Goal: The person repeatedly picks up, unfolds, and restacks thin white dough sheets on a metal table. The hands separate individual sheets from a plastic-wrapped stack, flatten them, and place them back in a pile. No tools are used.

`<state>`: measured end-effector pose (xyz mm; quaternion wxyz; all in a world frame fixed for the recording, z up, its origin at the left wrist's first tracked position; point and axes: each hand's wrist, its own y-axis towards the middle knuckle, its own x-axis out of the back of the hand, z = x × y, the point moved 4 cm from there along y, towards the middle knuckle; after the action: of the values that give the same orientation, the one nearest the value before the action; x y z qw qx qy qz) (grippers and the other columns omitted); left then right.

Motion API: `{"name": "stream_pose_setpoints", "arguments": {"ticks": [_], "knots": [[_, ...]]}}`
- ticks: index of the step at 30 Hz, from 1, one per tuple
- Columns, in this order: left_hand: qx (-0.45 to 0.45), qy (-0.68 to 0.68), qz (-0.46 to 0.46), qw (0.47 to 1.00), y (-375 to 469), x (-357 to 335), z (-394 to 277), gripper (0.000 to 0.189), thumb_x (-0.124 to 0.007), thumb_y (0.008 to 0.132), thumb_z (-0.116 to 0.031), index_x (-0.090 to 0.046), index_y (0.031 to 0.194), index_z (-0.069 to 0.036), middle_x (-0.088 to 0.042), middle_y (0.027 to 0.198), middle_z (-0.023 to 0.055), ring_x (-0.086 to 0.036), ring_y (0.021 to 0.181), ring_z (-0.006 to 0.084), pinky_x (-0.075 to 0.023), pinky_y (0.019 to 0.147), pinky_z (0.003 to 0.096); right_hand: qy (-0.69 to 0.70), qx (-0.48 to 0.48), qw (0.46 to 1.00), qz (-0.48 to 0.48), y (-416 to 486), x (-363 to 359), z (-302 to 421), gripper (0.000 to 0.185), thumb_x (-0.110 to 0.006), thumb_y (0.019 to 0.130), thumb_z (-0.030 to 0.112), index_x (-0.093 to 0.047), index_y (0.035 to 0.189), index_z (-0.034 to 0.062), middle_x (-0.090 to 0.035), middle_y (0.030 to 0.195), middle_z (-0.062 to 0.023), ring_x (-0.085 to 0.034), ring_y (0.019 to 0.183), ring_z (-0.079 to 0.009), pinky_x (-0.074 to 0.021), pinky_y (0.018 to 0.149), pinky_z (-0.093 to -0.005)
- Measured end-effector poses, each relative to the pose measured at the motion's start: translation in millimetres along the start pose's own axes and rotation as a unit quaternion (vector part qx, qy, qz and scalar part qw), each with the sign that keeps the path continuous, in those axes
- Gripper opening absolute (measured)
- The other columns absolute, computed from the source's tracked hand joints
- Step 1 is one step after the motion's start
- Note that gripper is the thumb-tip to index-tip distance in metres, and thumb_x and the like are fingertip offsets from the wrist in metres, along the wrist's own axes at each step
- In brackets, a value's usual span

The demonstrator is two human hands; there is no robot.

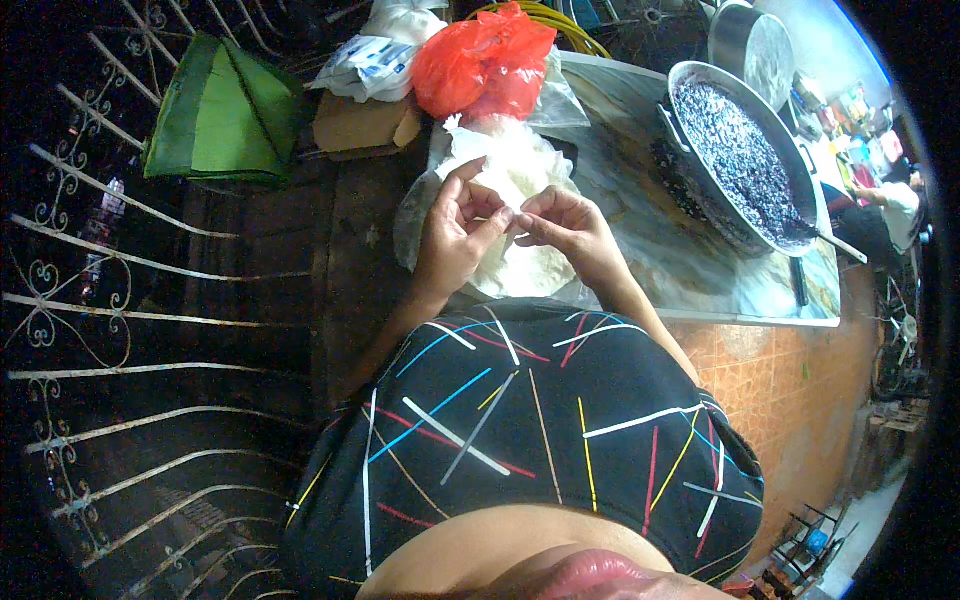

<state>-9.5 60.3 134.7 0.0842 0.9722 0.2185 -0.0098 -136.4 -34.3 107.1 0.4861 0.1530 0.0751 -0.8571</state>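
My left hand [466, 232] and my right hand [566, 221] meet in front of me, thumbs and forefingers pinched together. A small pale thing seems to be held between the fingertips, too small to name. Directly below them is an opened white plastic bag [517, 274], crumpled and overexposed, with pale contents that I cannot make out. It lies at the near left end of a marble-patterned tabletop [600, 112]. Behind it, a red plastic bag [484, 60] stands bunched up.
To the right, a big metal pan [731, 157] holds dark purple grains and a long-handled utensil [840, 246]. A metal pot [750, 52] stands behind. At left are a cardboard box [364, 124], a green folded sheet or bag [221, 112] and a metal grille [135, 262]. A person [900, 214] is far right.
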Motion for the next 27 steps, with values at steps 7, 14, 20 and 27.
{"name": "stream_pose_setpoints", "arguments": {"ticks": [7,14,20,27], "knots": [[-0.002,-0.028,0.005,1.0,-0.4,1.8,4.3,0.054,-0.062,0.084,0.008,-0.04,0.133,-0.002,-0.059,0.091,0.0057,-0.059,0.083,0.0097,-0.0505,0.078,0.0247,0.123,-0.028,0.992,0.017,0.5,6.8,-8.6,0.016,-0.064,0.091,0.016,-0.06,0.096,0.0016,-0.065,0.091,-0.0068,-0.064,0.085,-0.0153,-0.0556,0.076,-0.0327],[-0.003,-0.045,0.014,0.999,-3.1,-4.2,9.9,0.052,-0.06,0.083,0.008,-0.043,0.131,-0.003,-0.055,0.089,0.0019,-0.055,0.082,0.0069,-0.0479,0.077,0.0226,-0.002,0.046,0.998,-0.035,-0.3,3.6,-6.0,0.019,-0.067,0.09,0.019,-0.057,0.093,0.0035,-0.061,0.086,-0.0028,-0.061,0.083,-0.011,-0.0536,0.074,-0.03],[-0.012,-0.033,0.038,0.999,-4.6,-9.7,6.3,0.053,-0.059,0.082,0.009,-0.043,0.131,-0.004,-0.053,0.089,0.0008,-0.054,0.081,0.0068,-0.048,0.077,0.0227,-0.141,0.115,0.981,-0.06,5.3,-3.6,7.7,0.02,-0.071,0.086,0.017,-0.056,0.085,0.0033,-0.059,0.079,-0.0009,-0.057,0.076,-0.0081,-0.0484,0.066,-0.0245],[-0.013,-0.049,0.023,0.998,-8.5,-6.7,2.8,0.038,-0.055,0.085,0.009,-0.045,0.12,-0.003,-0.05,0.089,0.0013,-0.054,0.084,0.0079,-0.0498,0.077,0.0241,-0.073,0.138,0.98,-0.122,11.5,8.4,7.4,0.015,-0.067,0.089,0.009,-0.054,0.083,0.0043,-0.056,0.074,0.0007,-0.05,0.071,-0.0058,-0.0424,0.065,-0.0223]]}}
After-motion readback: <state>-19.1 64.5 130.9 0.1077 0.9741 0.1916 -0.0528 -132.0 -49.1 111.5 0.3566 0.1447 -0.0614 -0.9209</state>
